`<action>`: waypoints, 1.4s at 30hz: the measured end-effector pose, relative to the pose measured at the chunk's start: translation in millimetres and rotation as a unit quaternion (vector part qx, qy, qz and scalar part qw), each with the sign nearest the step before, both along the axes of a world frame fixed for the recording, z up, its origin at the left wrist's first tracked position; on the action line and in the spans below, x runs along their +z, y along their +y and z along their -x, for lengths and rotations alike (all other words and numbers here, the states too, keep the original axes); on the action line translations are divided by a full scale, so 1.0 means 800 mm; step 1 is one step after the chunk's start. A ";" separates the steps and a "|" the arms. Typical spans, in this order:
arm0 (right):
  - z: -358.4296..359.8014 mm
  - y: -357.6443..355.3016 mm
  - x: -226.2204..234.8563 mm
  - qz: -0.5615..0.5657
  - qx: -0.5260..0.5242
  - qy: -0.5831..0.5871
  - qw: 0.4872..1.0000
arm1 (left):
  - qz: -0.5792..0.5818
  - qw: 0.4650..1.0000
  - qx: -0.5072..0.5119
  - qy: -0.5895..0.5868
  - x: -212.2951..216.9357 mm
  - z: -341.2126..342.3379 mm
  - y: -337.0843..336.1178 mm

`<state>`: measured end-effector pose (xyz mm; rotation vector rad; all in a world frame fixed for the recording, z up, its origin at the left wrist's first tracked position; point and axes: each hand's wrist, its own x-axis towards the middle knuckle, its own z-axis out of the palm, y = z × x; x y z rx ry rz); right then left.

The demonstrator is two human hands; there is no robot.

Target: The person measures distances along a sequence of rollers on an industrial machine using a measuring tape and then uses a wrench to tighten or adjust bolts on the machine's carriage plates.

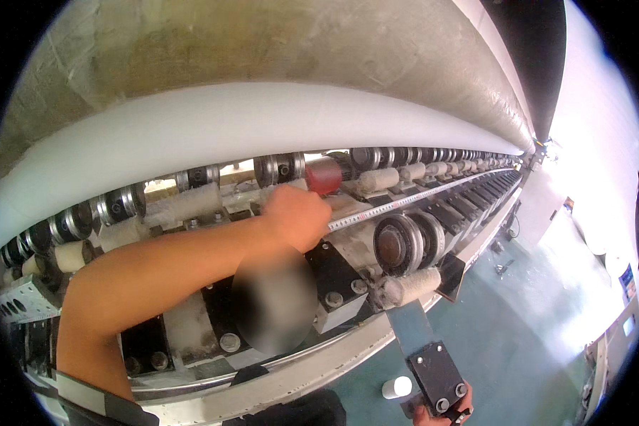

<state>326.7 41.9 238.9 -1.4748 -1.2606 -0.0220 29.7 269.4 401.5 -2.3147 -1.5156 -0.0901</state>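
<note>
My left hand [297,215] is closed over the row of wheel units; its fingers are mostly hidden, so what it grips cannot be made out. A red cylinder [324,175] sits just beyond it. From beside this hand a measuring tape [383,209] runs along the row to the far right. At the lower right my right hand [444,414] grips a wheel unit by the bolted black block [439,375] at its near end. A flat metal bar [412,328] joins that block to a fuzzy pale roller [410,287] and paired dark wheels [407,243].
Above the row hang a white roll [263,117] and a large brownish roller [263,42]. Bolted black blocks [337,284] line the pale machine rail [305,383]. A white cylinder [397,387] shows over the green floor [504,312]. A blurred patch hides part of the rail.
</note>
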 end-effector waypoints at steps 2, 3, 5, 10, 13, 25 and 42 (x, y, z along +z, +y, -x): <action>0.000 -0.005 -0.009 0.014 -0.029 0.004 0.999 | 0.001 0.999 -0.019 -0.033 0.005 -0.004 -0.009; -0.001 -0.005 -0.013 0.021 -0.034 -0.011 0.999 | -0.003 0.997 -0.036 -0.064 0.010 -0.008 -0.017; -0.002 -0.006 -0.016 0.033 -0.045 -0.042 0.998 | -0.005 0.987 -0.090 -0.134 0.024 -0.019 -0.031; -0.006 0.011 -0.048 0.007 -0.023 -0.016 1.000 | 0.109 0.898 -0.343 -0.253 0.051 -0.051 -0.021; -0.016 0.029 -0.090 -0.082 0.093 0.057 0.991 | 0.206 0.876 -0.322 -0.293 0.040 -0.096 -0.022; -0.099 -0.184 -0.093 0.032 -0.051 0.041 0.997 | 0.411 0.841 -0.234 -0.262 -0.025 -0.220 -0.085; -0.200 -0.385 -0.280 0.790 -0.136 -0.029 0.597 | 0.333 0.852 -0.358 -0.188 0.070 -0.198 -0.085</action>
